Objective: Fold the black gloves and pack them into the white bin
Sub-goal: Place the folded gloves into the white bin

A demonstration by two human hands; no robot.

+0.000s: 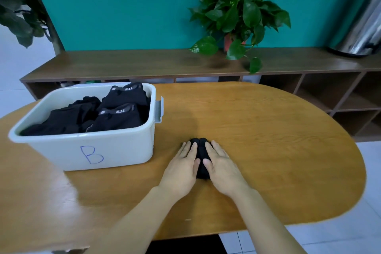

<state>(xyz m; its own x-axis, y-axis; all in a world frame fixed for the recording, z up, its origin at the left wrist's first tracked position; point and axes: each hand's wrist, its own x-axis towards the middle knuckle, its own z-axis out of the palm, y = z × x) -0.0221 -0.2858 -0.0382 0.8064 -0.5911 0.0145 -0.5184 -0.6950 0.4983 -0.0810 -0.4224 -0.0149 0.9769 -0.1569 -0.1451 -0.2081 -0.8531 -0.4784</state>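
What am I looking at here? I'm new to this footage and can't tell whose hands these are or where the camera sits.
The single picture comes from a camera worn on a person's head, looking down at their own bare hands; there is no machine. The left hand and right hand lie flat, fingers straight, pressing a small bundle of black fabric gloves against the rounded wooden table. Neither hand grips anything. To the left stands a white plastic bin marked with a blue B, already holding folded black gloves. Behind are a potted green plant and a low wooden shelf.
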